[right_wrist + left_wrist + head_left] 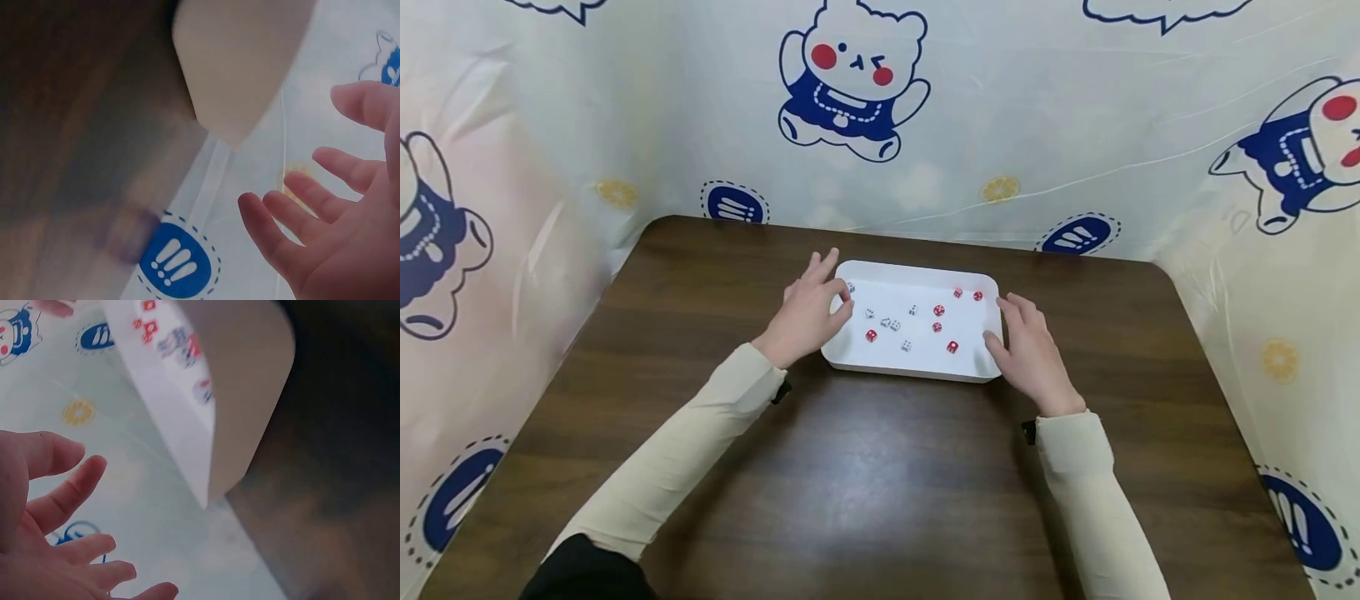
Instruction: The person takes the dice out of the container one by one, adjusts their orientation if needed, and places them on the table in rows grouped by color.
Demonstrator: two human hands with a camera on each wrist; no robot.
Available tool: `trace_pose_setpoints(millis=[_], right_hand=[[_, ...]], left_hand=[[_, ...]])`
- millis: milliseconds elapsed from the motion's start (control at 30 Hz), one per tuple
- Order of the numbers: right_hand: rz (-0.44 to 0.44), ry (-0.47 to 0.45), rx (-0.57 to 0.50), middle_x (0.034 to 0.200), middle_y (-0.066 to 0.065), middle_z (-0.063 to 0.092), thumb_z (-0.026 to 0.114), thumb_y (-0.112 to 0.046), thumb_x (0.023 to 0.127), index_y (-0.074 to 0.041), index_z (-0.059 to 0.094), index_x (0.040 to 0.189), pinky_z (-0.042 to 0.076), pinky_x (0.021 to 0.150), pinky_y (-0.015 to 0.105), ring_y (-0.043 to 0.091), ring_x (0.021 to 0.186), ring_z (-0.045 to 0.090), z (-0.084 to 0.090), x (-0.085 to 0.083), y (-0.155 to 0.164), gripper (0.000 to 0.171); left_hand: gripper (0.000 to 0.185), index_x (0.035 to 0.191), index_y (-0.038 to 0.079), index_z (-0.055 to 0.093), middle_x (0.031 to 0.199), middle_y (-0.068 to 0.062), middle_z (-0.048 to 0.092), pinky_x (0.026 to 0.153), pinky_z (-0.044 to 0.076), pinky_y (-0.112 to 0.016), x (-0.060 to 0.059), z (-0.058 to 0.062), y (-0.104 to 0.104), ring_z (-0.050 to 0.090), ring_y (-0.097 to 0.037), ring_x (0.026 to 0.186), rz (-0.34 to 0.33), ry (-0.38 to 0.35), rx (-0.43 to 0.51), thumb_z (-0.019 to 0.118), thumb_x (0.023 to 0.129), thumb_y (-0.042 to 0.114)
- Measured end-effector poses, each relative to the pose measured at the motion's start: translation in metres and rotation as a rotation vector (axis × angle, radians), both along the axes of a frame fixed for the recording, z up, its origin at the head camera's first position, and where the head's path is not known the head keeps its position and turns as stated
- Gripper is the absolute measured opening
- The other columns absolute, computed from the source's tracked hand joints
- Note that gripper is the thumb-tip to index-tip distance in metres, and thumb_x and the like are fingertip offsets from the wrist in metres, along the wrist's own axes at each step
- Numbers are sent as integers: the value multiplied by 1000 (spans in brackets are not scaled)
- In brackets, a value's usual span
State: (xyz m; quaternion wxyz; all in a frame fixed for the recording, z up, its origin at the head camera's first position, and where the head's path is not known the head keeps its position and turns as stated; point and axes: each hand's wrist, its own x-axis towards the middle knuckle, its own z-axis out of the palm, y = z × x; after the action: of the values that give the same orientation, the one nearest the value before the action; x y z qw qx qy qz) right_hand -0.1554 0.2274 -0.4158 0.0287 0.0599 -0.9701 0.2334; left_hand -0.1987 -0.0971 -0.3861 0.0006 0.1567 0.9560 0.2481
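Note:
A white rectangular tray (917,372) sits on the table, with several red dice (938,310) and several white dice (906,346) scattered in it. My left hand (808,312) hovers at the tray's left end, thumb and index tips close together, the other fingers spread. In the left wrist view those fingers (69,497) hold nothing and the tray wall (250,394) rises beside them. At the right end of the tray is my right hand (1033,354), its thumb and fingers apart around the corner. The right wrist view shows loosely bent, empty fingers (287,231) next to the tray's outer side (237,69).
The dark brown wooden table (865,483) extends in front of the tray and to both sides. A pale printed curtain (985,108) with bear figures closes off the back and both sides. Both forearms reach in from the front edge.

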Motion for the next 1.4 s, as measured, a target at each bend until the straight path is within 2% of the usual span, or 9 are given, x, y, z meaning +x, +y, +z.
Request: trace_pose_setpoints(millis=[200, 533, 800, 1133, 1400], right_hand=[[18, -51, 80, 157, 18, 23, 58, -29, 94, -3, 35, 147, 32, 110, 58, 37, 141, 26, -9, 4, -5, 64], [71, -53, 139, 159, 19, 17, 53, -33, 97, -2, 29, 150, 27, 113, 58, 38, 146, 17, -20, 8, -7, 66], [113, -86, 138, 162, 19, 6, 48, -35, 99, 0, 21, 153, 20, 116, 58, 39, 149, 7, -27, 7, -6, 69], [116, -112, 143, 162, 20, 3, 46, -37, 99, 1, 19, 153, 19, 116, 58, 40, 149, 5, -32, 6, -8, 71], [112, -173, 163, 162, 22, -1, 45, -39, 100, 1, 16, 153, 18, 115, 60, 45, 148, 3, -30, 9, -10, 73]], left_hand=[[15, 92, 12, 66, 162, -12, 16, 106, 22, -72, 5, -16, 11, 7, -37, 150, -16, -58, -39, 57, 95, 24], [22, 106, 14, 69, 164, -10, 8, 107, 18, -73, 6, -30, 20, 0, -39, 150, -12, -158, -59, 61, 93, 29], [25, 108, 13, 68, 164, -10, 0, 106, 20, -73, 6, -36, 25, -6, -38, 150, -2, -144, -55, 64, 91, 31], [26, 109, 13, 65, 164, -13, -7, 104, 22, -75, 3, -49, 29, -8, -42, 149, 32, -148, -92, 63, 91, 31], [24, 107, 12, 62, 163, -15, -9, 101, 21, -78, 3, -52, 33, -8, -46, 147, 49, -172, -100, 62, 91, 29]])
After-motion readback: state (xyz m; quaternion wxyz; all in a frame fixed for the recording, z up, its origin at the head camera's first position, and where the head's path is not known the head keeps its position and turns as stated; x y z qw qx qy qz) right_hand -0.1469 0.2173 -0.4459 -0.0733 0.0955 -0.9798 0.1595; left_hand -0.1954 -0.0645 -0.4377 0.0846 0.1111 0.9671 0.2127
